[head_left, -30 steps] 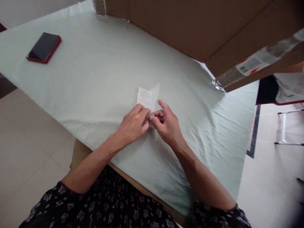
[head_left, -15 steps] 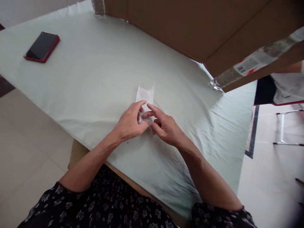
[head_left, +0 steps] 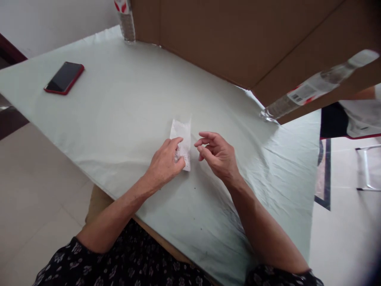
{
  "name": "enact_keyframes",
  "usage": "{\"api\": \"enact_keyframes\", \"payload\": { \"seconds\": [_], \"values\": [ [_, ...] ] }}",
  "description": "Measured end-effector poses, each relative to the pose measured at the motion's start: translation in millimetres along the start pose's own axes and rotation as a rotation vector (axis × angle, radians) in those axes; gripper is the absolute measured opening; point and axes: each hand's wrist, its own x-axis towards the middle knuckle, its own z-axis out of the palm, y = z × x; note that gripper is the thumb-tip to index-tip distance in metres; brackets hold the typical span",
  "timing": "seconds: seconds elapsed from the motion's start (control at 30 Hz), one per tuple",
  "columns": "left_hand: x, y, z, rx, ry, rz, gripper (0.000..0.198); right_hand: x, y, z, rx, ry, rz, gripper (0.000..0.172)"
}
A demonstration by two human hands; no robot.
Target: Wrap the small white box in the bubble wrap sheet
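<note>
A small white folded paper lies in the middle of a table covered with a pale green cloth. My left hand rests on the paper's near left edge, fingers curled and pressing it down. My right hand hovers just right of the paper, apart from it, fingers loosely curled with nothing in them.
A red-cased phone lies face up at the far left of the table. A big brown cardboard sheet stands along the back. Clear plastic bottles stand at the back and at the right. Tiled floor lies left and right.
My right hand has let go of the paper and pulled away to the right. The left hand stays on the paper. The view has shifted slightly.
</note>
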Motion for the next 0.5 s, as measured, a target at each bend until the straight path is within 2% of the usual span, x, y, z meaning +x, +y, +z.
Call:
{"api": "enact_keyframes", "payload": {
  "seconds": [0.1,0.23,0.37,0.5],
  "values": [
    [0.8,2.1,-1.7,0.037,-0.007,0.008,0.055,12.9,14.2,0.3,-0.146,-0.001,-0.065,0.025],
    [-0.6,6.0,-4.1,0.141,-0.035,0.054,0.060,28.4,26.0,6.7,-0.301,-0.070,-0.149,0.022],
    [-1.6,9.1,-7.7,0.348,-0.017,0.219,0.046,33.1,30.0,14.6,-0.370,-0.115,-0.154,0.024],
    [2.2,10.2,-12.3,0.479,-0.081,0.363,0.032,31.8,30.5,19.4,-0.380,-0.116,-0.122,0.025]
  ]
}}
